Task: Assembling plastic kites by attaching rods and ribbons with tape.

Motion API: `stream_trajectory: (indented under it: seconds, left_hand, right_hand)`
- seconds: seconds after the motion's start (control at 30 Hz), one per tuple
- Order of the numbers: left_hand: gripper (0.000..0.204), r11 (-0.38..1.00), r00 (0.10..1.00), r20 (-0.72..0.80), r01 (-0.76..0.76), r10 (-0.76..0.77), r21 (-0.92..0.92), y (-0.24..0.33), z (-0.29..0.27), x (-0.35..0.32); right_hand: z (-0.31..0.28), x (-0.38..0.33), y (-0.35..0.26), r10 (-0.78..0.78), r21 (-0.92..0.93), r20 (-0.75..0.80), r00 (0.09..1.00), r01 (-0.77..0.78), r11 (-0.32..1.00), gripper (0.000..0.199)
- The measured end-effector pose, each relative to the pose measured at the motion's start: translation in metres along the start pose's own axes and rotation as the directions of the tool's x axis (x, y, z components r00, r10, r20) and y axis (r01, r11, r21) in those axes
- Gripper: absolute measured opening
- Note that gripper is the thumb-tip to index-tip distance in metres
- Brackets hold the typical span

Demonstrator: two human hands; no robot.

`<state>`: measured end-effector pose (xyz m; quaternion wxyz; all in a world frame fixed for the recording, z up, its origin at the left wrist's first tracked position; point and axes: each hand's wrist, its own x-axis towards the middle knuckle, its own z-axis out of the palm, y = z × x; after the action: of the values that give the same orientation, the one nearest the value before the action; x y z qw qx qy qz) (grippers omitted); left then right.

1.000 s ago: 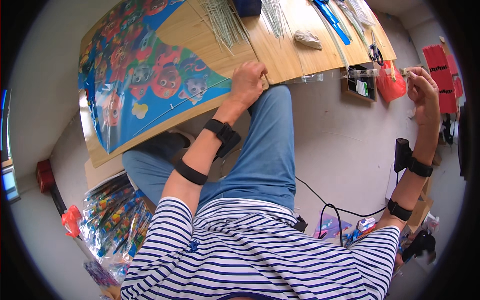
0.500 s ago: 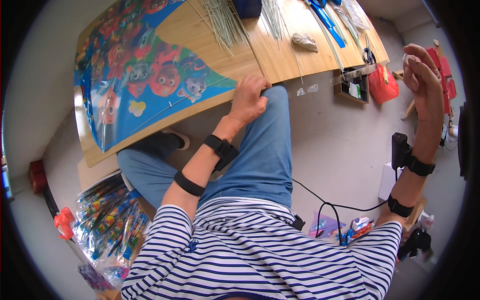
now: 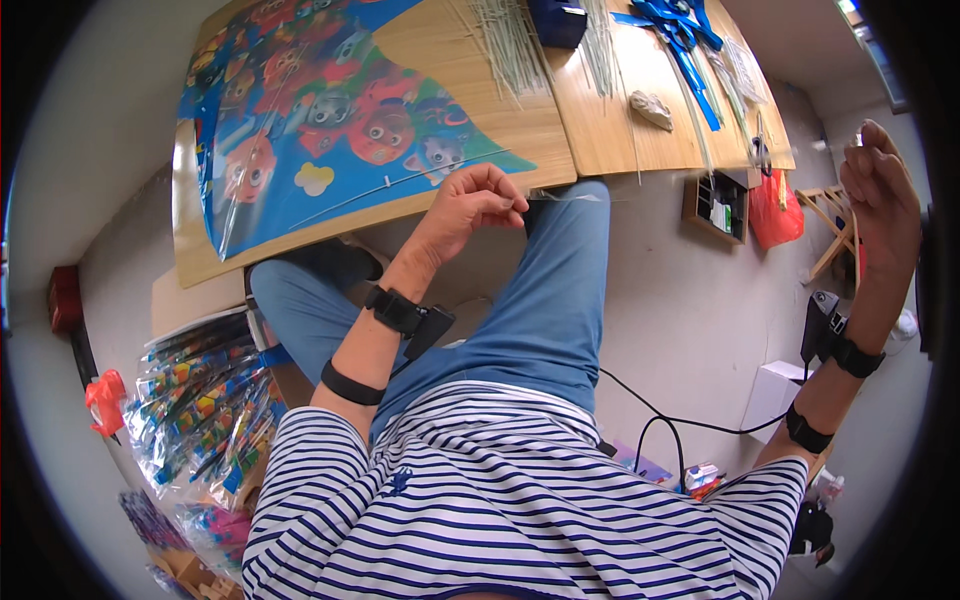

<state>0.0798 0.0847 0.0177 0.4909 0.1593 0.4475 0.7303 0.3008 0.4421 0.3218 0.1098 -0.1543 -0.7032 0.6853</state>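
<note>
Over the table's near edge, my left hand (image 3: 474, 207) is closed in a pinch on the end of a thin clear strip (image 3: 565, 196). This strip looks like clear tape and runs right, over my knee. Far to the right, my right hand (image 3: 882, 185) is raised with its fingertips pressed together; what sits in them is too small to make out. Left of my left hand, a blue printed sheet (image 3: 345, 205) with cartoon faces lies on the wooden table (image 3: 450, 50). A thin pale rod (image 3: 335, 204) rests across it, with a small clear piece at its middle.
Bundles of thin rods (image 3: 508, 45), a dark blue box (image 3: 557, 24), a beige lump (image 3: 651, 108) and blue strips (image 3: 690, 60) lie farther back. Beyond the right table edge are an open box (image 3: 716, 208) and a red bag (image 3: 775, 212). Wrapped packages (image 3: 205, 400) lie at lower left.
My left hand has lifted off the table edge and come slightly left and nearer. My right hand has moved farther right and down. The view has shifted a little.
</note>
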Motion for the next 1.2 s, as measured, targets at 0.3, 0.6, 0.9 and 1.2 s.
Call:
stream_trajectory:
  seconds: [0.3,0.6,0.9,1.2]
  left_hand:
    - [0.008,0.944,0.993,0.012,-0.111,0.121,-0.311,0.027,-0.042,-0.054]
    - [0.019,0.831,0.937,-0.046,-0.33,0.347,-0.448,0.042,-0.055,-0.091]
    - [0.009,0.802,0.897,-0.199,-0.443,0.395,-0.4,0.054,-0.055,-0.104]
    - [0.007,0.785,0.836,-0.418,-0.51,0.355,-0.353,0.054,-0.057,-0.101]
  right_hand:
    - [-0.001,0.025,0.006,0.02,0.229,0.073,0.997,-0.036,0.973,0.034]
    - [0.024,0.04,0.016,-0.018,0.313,0.021,1.0,0.011,0.95,0.036]
    - [0.036,0.042,0.026,-0.04,0.324,0.053,0.998,0.021,0.946,0.036]
    - [0.04,0.039,0.038,0.002,0.339,0.074,0.997,-0.027,0.941,0.041]
